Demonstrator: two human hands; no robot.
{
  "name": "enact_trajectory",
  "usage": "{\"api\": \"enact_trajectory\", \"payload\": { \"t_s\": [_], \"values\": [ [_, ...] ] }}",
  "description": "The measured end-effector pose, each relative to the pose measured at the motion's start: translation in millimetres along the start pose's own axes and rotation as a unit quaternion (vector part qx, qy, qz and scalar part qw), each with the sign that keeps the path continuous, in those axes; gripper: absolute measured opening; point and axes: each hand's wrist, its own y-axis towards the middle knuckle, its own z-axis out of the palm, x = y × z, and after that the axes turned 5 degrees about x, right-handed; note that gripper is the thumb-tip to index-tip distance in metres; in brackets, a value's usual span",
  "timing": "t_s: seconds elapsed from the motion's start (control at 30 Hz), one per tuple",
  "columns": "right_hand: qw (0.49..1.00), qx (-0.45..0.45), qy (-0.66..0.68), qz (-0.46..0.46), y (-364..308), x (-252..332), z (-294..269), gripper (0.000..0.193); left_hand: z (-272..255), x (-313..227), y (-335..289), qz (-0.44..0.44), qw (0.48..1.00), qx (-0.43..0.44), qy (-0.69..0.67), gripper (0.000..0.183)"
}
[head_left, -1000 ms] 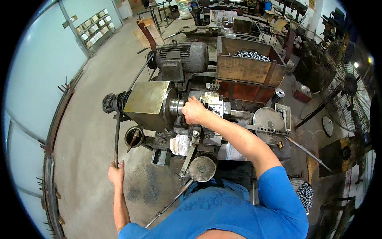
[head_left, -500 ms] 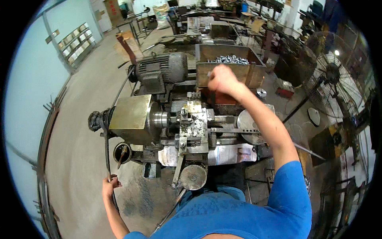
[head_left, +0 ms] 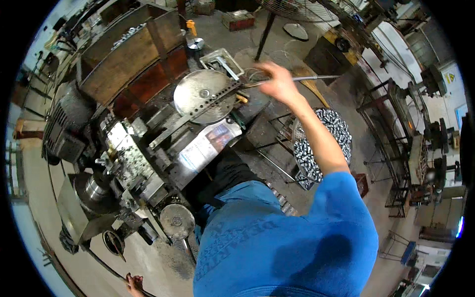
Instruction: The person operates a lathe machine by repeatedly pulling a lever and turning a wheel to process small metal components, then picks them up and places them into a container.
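Note:
My left hand [head_left: 134,285] is at the lower edge, with its fingers closed around a long dark rod [head_left: 106,270] that runs up to the machine's left end. My right hand [head_left: 279,84] is stretched out over the machine's right side, smeared by motion. A metal bar [head_left: 311,77] passes behind it; whether the hand touches the bar, I cannot tell. Left of that hand is a round metal plate [head_left: 190,94], crossed by a flat bar with a row of holes [head_left: 213,101]. The greasy machine slide [head_left: 129,151] stands further left.
A large bin [head_left: 123,64] with small metal parts stands at the far left. Beside my right arm, a round basket [head_left: 329,138] is heaped with shiny metal pieces. A fan [head_left: 297,9] stands at the back. A round pad [head_left: 177,221] sits near my body.
The view has swung to the right. My right hand has moved from in front of the parts bin to the bar at the machine's right side. My left hand stays by the dark rod.

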Motion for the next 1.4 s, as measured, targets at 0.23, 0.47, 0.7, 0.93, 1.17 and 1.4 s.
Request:
{"api": "enact_trajectory", "payload": {
  "t_s": [0.23,0.47,0.7,0.93,1.17,1.4],
  "values": [
    [0.85,0.115,-0.263,0.442,-212.6,-186.1,1.3,0.034,28.9,-30.9,41.9,-0.025,0.999,0.018,0.035,0.034],
    [0.838,0.243,-0.259,0.413,-205.0,-202.9,39.6,0.04,32.9,-38.3,13.1,-0.029,0.998,0.004,0.059,0.036],
    [0.838,0.195,-0.205,0.466,-208.6,-220.9,45.4,0.042,14.5,-27.7,36.8,-0.028,0.998,0.053,0.019,0.039],
    [0.899,0.157,0.107,0.394,-208.4,-231.5,41.9,0.012,6.2,-23.0,40.7,-0.024,0.996,0.089,0.014,0.05],
    [0.698,-0.058,0.63,0.336,-201.0,-209.6,10.0,0.024,34.8,-44.8,22.0,-0.01,0.998,0.06,0.005,0.038],
    [0.811,-0.007,0.424,0.403,-186.9,-194.2,12.8,0.028,-20.2,-19.1,6.8,0.003,0.966,0.051,0.255,0.034]
  ]
}}
